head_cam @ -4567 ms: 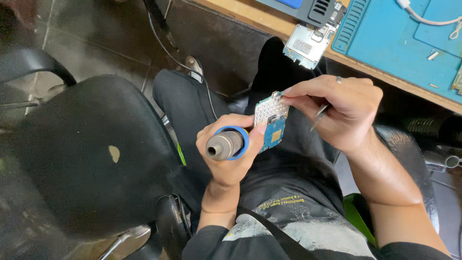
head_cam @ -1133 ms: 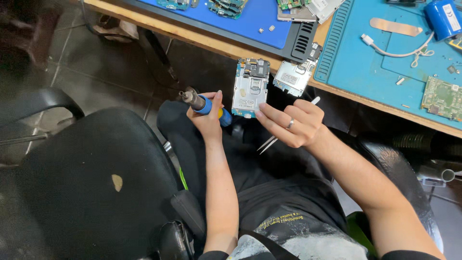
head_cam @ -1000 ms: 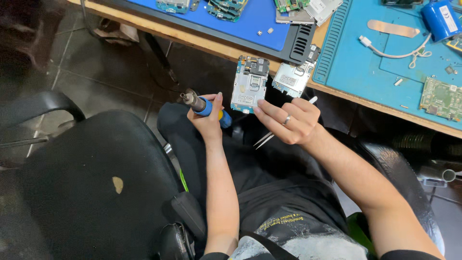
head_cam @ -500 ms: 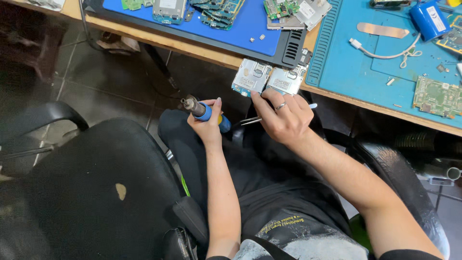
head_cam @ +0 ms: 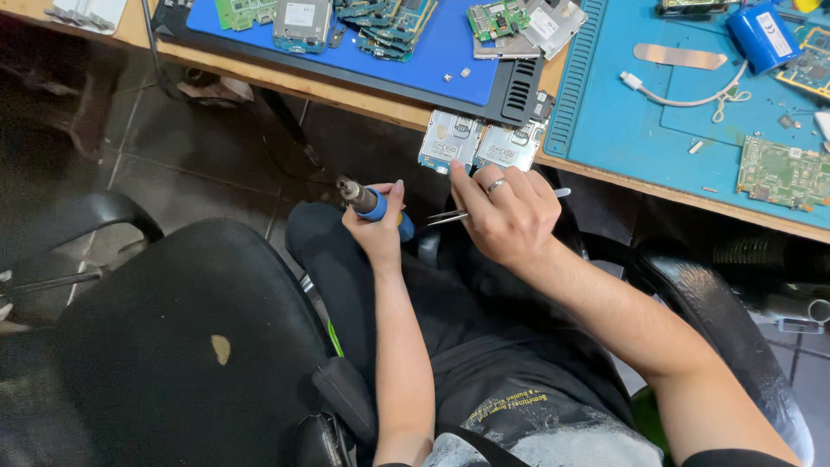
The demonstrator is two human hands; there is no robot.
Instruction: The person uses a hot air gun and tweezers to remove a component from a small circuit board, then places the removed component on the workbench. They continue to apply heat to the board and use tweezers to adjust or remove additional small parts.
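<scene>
At twelve o'clock from our lap, our right hand [head_cam: 506, 216], fingers clamped on tweezers [head_cam: 458, 214], steadied a circuit board [head_cam: 451, 151] against the bench edge [head_cam: 363, 99]; left hand [head_cam: 378, 227] gripped the soldering iron [head_cam: 367, 203], tip away.

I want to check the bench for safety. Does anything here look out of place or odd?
Two silver shielded boards hang over the edge of the table, partly unsupported; the right hand, holding tweezers, touches them. The left hand grips a blue-handled hot-air tool over the lap.
</scene>
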